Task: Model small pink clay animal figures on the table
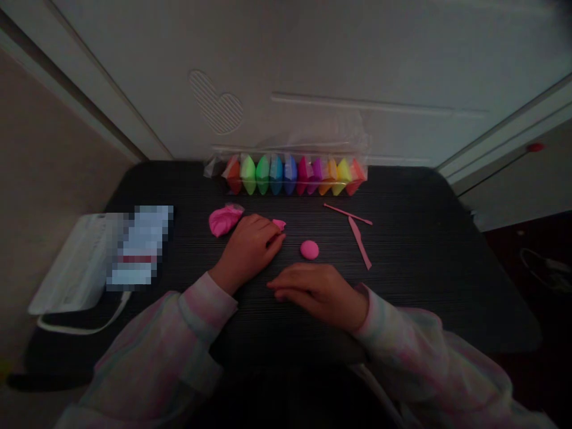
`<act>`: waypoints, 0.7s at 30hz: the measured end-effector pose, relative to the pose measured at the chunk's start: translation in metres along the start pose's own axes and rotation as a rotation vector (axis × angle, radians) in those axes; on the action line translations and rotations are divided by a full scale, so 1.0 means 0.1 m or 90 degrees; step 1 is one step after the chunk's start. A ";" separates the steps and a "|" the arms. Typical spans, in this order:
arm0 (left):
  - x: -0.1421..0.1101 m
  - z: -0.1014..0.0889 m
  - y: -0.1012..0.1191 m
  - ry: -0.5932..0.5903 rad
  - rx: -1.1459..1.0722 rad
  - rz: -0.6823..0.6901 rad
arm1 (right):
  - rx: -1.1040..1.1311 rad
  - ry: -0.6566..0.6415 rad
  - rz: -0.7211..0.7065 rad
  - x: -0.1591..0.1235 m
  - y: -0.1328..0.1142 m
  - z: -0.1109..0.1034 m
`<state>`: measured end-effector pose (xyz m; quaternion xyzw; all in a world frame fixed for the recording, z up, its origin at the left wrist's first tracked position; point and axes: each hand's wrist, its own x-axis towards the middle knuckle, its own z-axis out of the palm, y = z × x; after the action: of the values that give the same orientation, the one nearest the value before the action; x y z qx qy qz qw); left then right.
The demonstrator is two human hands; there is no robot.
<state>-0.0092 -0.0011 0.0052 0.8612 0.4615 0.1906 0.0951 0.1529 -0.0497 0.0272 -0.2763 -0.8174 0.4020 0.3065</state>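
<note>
My left hand (250, 247) rests on the dark table with its fingers curled over a small piece of pink clay (279, 225), which peeks out beyond the fingertips. Just left of it lies a bigger lump of pink clay (223, 220) in a clear wrapper. My right hand (319, 292) lies side-on, nearer the front, fingers stretched out together with nothing visible in them. A smooth, flattened pink clay ball (309, 249) sits right beyond it, touched by neither hand. Two pink modelling tools, a thin stick (347, 214) and a knife-shaped one (359, 241), lie to the right.
Along the back of the table (424, 256) runs a clear bag with several coloured clay packs (290, 176). On the left, a blurred phone (140, 247) leans on a white box (74, 262), with a white cable (89, 329) attached. A white panel with a heart relief stands behind.
</note>
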 end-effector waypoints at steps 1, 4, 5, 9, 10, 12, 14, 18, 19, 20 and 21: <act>0.00 0.00 0.00 0.002 0.002 0.001 | 0.007 0.010 0.017 0.00 0.00 -0.02; 0.00 0.00 0.00 0.003 0.007 0.004 | 0.025 0.042 0.072 0.00 -0.01 -0.09; 0.00 0.00 0.00 0.004 0.008 0.004 | 0.022 0.053 0.087 0.00 -0.01 -0.10; 0.00 0.00 0.00 0.005 0.006 0.010 | -0.015 0.098 0.122 0.01 -0.03 -0.11; 0.00 -0.01 0.00 0.005 0.006 0.011 | -0.018 0.106 0.125 0.00 -0.03 -0.10; -0.01 -0.01 -0.01 0.004 0.005 0.013 | -0.007 0.109 0.123 0.00 -0.01 -0.10; -0.01 -0.01 -0.01 0.005 0.004 0.014 | 0.025 0.102 0.120 0.00 0.01 -0.09; -0.02 0.00 -0.02 0.012 0.001 0.014 | 0.059 0.091 0.113 0.00 0.02 -0.11; -0.02 0.01 -0.01 0.014 -0.001 0.014 | 0.061 0.093 0.110 0.00 0.01 -0.11; -0.02 0.01 -0.01 0.015 -0.002 0.013 | 0.066 0.097 0.109 0.00 0.01 -0.12; -0.01 0.01 -0.01 0.016 -0.002 0.013 | 0.071 0.100 0.111 0.00 0.01 -0.13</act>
<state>-0.0105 -0.0016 0.0038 0.8633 0.4535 0.2029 0.0889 0.1620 -0.0431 0.0327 -0.3596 -0.7397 0.4494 0.3486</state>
